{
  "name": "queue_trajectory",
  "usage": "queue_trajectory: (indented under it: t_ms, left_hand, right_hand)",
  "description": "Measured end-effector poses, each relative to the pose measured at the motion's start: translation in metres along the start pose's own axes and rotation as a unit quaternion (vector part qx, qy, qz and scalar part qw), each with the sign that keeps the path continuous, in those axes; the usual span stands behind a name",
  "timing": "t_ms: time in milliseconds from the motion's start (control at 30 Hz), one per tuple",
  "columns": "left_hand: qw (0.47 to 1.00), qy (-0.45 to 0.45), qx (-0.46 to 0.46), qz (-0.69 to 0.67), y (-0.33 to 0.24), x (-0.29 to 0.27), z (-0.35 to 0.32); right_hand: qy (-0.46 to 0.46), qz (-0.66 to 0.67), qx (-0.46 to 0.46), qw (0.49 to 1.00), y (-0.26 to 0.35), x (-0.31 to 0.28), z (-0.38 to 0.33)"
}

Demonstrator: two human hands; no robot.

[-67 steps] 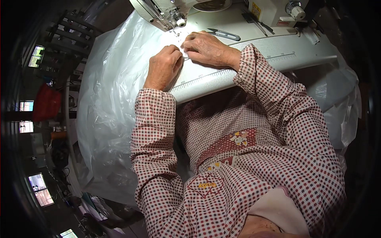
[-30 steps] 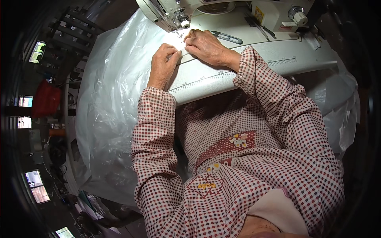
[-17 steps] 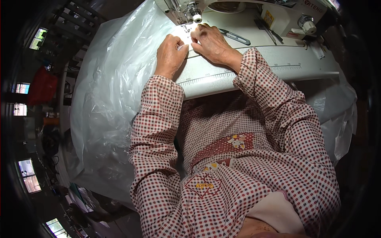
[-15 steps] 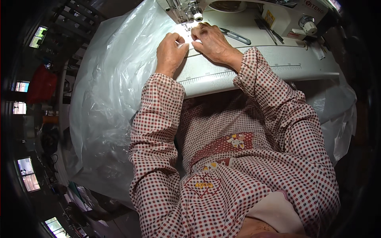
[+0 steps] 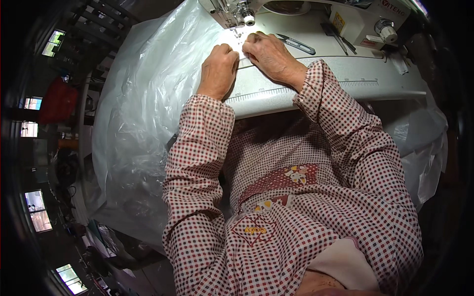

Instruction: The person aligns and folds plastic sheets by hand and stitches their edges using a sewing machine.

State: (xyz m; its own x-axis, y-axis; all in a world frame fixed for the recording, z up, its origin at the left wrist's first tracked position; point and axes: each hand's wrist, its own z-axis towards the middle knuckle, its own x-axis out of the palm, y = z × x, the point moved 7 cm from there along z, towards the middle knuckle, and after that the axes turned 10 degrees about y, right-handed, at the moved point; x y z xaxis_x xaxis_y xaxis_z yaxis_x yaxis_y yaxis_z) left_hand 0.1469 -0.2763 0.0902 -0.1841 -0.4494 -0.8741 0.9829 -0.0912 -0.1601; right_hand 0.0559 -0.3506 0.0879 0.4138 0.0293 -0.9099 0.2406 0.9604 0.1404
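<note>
Both hands are at the front of a white sewing machine [image 5: 228, 14], close to its brightly lit needle area. My left hand [image 5: 218, 70] is closed, back upward, fingers curled and pressed together just left of the needle. Opposite it, my right hand [image 5: 274, 58] is closed too, thumb and fingers pinched together. Between the two sets of fingertips is a narrow gap. Whatever they hold is too small and washed out by the lamp to name. Beside my right hand lie thread snips [image 5: 297, 44] with a dark handle.
Translucent plastic sheeting [image 5: 138, 113] covers the left side of the table. A printed ruler scale [image 5: 261, 94] runs along the table's front edge. Slim dark tools [image 5: 338, 38] lie near the machine's base [image 5: 363, 29] at right. More plastic [image 5: 419, 143] hangs at the right.
My left hand has turned, its thumb now tucked out of sight and its fingers curled. My right fingers have drawn back slightly from the needle. The whole view has shifted a little.
</note>
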Motion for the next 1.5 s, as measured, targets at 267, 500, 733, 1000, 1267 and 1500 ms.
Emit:
queue_trajectory:
  t_ms: [267, 500, 733, 1000, 1267, 1500]
  left_hand:
    - [0.996, 0.056, 0.012, 0.063, -0.001, 0.005, -0.001]
    - [0.994, 0.064, 0.017, 0.087, -0.002, 0.007, 0.006]
    - [0.992, 0.075, 0.012, 0.1, 0.002, 0.009, 0.014]
    - [0.99, 0.085, 0.01, 0.115, 0.009, 0.014, 0.021]
    - [0.989, 0.078, 0.014, 0.124, 0.015, 0.018, 0.028]
    - [0.985, 0.105, -0.012, 0.133, 0.019, 0.023, 0.034]
  right_hand:
    - [0.008, -0.021, 0.004, 1.0, 0.001, 0.001, -0.001]
    - [0.014, -0.052, 0.01, 0.998, -0.002, 0.005, -0.001]
    - [-0.001, -0.054, 0.018, 0.998, -0.004, 0.004, 0.001]
    - [0.016, -0.085, 0.029, 0.996, -0.004, 0.006, 0.005]
    - [0.041, -0.113, 0.044, 0.992, -0.003, 0.006, 0.008]
    - [0.018, -0.107, 0.041, 0.993, -0.001, 0.003, 0.009]
